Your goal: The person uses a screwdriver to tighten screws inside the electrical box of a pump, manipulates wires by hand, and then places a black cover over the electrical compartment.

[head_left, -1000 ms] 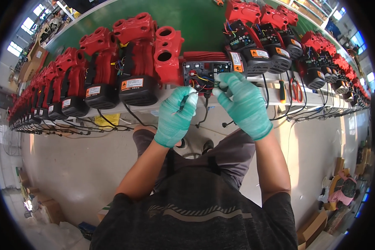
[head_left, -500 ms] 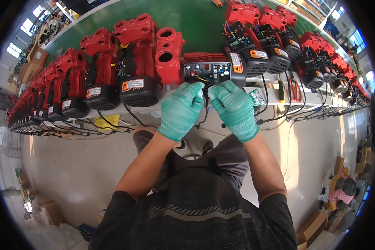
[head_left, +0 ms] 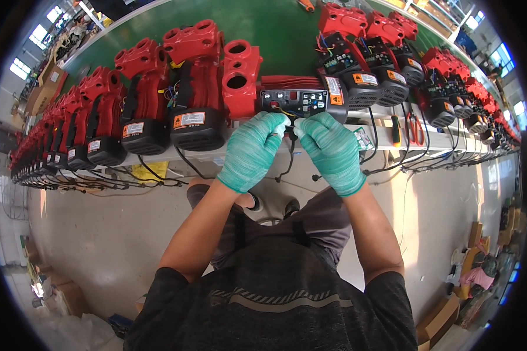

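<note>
Both hands wear green knitted gloves with pale fingertips. My left hand is closed in a pinch at the front edge of an opened black control box. A thin yellow wire runs from the box to its fingertips. Close beside it, my right hand is also pinched; what lies between its fingers is hidden. The box, with a circuit board inside, sits on a red, finned motor-pump unit lying sideways on the bench. A black cable hangs down between my hands.
Similar red-and-black units line the bench on the left. More units, with exposed boards and wires, stand at the right. A screwdriver, red-handled pliers and hanging cords are along the front edge. A yellow sheet lies below.
The unit sits slightly farther right and lower in view. Both hands stay pinched at the box's front edge, with only a small shift.
</note>
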The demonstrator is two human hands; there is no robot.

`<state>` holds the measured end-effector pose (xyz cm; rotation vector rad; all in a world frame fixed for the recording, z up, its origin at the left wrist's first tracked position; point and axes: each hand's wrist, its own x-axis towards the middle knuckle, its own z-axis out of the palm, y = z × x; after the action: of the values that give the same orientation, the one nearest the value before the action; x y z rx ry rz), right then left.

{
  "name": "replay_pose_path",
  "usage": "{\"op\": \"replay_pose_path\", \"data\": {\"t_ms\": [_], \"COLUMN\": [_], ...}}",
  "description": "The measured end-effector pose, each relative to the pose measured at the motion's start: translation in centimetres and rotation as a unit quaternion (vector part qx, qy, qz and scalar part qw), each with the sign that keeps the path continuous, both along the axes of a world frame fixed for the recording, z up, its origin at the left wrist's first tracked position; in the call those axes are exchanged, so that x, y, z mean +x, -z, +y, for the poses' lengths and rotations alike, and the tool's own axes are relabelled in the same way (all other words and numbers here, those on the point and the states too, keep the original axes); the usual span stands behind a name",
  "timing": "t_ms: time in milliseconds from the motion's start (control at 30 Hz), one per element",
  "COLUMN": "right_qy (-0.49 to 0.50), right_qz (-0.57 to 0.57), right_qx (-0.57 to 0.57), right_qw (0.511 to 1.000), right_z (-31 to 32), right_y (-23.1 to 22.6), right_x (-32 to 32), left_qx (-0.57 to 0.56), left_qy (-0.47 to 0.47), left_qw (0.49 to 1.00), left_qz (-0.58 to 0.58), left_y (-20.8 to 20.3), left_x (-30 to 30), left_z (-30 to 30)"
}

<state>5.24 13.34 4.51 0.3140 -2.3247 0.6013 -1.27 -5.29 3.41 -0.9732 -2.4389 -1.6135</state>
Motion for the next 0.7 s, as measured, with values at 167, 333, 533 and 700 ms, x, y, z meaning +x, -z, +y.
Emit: {"op": "replay_pose_path", "data": {"t_ms": [167, 333, 533, 700], "right_qy": [-0.035, -0.034, -0.01, 0.034], "right_qz": [-0.043, -0.108, -0.216, -0.326], "right_qx": [-0.118, -0.197, -0.382, -0.537], "right_qw": [0.992, 0.974, 0.899, 0.778], "right_z": [-0.3, -0.8, -1.7, -2.6], "right_y": [0.2, 0.3, 0.0, -1.8], "right_x": [0.0, 0.3, 0.4, 0.4], "left_qx": [0.012, -0.033, -0.04, -0.085], "left_qy": [0.019, 0.023, 0.003, -0.003], "left_qw": [1.0, 0.999, 0.999, 0.99], "left_qz": [-0.017, 0.028, 0.021, 0.111], "left_y": [0.1, 0.3, -0.1, -0.1], "left_x": [0.0, 0.1, 0.1, -0.4], "left_z": [-0.1, 0.0, 0.5, 0.2]}}
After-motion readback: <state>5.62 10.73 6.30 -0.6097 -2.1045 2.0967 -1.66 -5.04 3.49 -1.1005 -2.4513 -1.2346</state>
